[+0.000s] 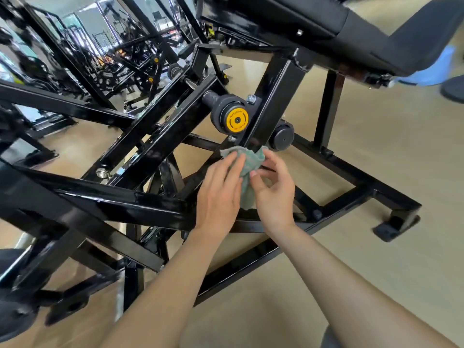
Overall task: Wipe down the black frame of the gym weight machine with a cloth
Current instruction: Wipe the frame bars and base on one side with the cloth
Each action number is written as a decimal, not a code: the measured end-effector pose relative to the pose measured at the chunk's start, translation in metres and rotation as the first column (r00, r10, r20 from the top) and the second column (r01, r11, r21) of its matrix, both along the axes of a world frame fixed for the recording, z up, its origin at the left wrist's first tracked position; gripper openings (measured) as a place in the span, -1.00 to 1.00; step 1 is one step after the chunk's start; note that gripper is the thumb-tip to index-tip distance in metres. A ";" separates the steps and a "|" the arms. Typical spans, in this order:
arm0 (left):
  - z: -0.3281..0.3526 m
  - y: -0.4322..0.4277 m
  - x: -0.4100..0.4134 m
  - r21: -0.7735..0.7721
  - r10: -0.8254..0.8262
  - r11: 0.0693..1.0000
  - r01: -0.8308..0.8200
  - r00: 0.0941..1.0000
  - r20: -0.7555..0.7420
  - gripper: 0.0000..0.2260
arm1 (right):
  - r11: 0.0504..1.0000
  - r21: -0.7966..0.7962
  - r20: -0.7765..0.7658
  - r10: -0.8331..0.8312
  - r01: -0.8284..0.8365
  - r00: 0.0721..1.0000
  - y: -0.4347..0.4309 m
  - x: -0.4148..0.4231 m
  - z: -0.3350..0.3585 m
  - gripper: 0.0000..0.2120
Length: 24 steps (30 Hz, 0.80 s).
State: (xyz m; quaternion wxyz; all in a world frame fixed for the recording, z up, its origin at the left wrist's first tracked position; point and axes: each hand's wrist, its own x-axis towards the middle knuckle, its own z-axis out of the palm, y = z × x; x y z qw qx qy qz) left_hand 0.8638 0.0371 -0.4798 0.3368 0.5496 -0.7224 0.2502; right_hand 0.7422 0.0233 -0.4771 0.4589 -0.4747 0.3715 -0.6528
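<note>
A green cloth [248, 162] is bunched between both hands against the lower end of a slanted black frame post [273, 96] of the weight machine. My left hand [218, 192] lies flat over the cloth's left side, fingers stretched up. My right hand [273, 187] pinches the cloth's right edge between thumb and fingers. Just above the cloth sits a black pivot hub with a yellow cap [237, 120].
Glossy black beams [140, 202] cross at left and below my forearms. A base rail with a rubber foot [394, 227] runs along the tan floor at right. A black padded seat [376, 28] hangs overhead. More machines stand at the back left.
</note>
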 end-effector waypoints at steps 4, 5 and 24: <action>0.016 -0.016 -0.001 -0.105 0.040 0.994 -0.005 0.944 0.327 -0.63 | 1.000 -0.031 0.029 -0.001 0.002 1.000 -0.007 -0.009 0.012 -0.55; 0.023 -0.018 -0.002 -0.138 0.063 0.990 -0.007 0.911 0.407 -0.64 | 0.999 -0.044 0.020 -0.006 0.007 1.000 -0.010 -0.012 0.016 -0.55; 0.150 -0.076 -0.063 0.158 0.136 0.970 -0.186 0.949 0.284 -0.42 | 0.997 -0.003 0.181 0.078 -0.079 0.980 -0.078 -0.085 0.098 -0.48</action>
